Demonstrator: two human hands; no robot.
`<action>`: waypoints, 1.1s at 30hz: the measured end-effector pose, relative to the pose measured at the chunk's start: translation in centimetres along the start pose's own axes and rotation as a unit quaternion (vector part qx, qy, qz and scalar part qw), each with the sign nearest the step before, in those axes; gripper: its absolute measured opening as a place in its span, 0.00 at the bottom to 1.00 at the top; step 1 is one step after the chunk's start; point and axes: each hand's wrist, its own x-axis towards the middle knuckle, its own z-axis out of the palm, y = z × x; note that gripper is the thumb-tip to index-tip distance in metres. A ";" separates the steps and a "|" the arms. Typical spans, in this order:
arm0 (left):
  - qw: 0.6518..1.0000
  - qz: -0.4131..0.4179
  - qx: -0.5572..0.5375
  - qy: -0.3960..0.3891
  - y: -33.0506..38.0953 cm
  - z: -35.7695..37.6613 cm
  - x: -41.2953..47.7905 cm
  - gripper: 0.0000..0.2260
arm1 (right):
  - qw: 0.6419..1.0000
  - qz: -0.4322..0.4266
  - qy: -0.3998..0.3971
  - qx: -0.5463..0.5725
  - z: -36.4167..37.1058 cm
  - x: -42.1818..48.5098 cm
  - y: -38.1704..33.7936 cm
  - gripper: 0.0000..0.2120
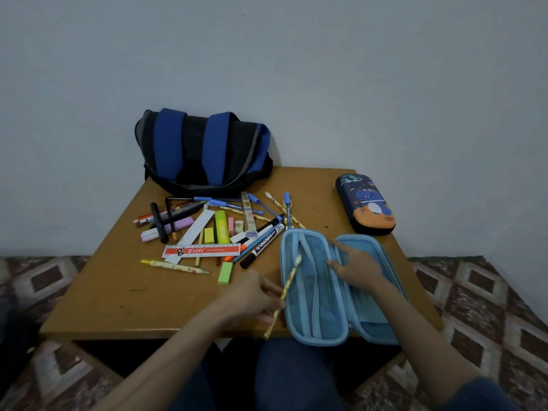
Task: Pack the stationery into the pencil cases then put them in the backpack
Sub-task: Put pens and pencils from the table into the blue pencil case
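A light blue pencil case (323, 318) lies open at the table's front edge. My right hand (357, 268) presses on its inner divider with spread fingers. My left hand (252, 296) pinches a yellow patterned pencil (292, 275), whose upper end lies over the case's left half. Left of the case is a pile of stationery: several pens, markers, erasers, a red ruler (201, 250), a white ruler (194, 232) and a green highlighter (221, 226). A dark blue dinosaur pencil case (366, 203) lies shut at the right. The black and blue backpack (204, 152) stands at the back against the wall.
The brown wooden table (118, 295) is small and low, set against a pale wall. Patterned brown floor covering (474, 315) surrounds it. My legs in dark trousers sit under the front edge. A green eraser (225, 273) lies just above my left hand.
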 end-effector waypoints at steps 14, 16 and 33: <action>0.962 0.102 0.202 0.155 0.6 5.0 2.9 0.10 | 1.000 -0.001 0.010 -0.005 0.4 0.4 0.4 0.28; 0.957 0.106 0.227 0.145 0.4 5.4 2.8 0.11 | 1.000 -0.003 0.008 -0.004 0.5 0.5 0.5 0.28; 0.966 0.034 0.212 0.146 3.1 5.2 4.0 0.08 | 1.000 0.003 -0.007 -0.020 0.1 0.2 -0.3 0.28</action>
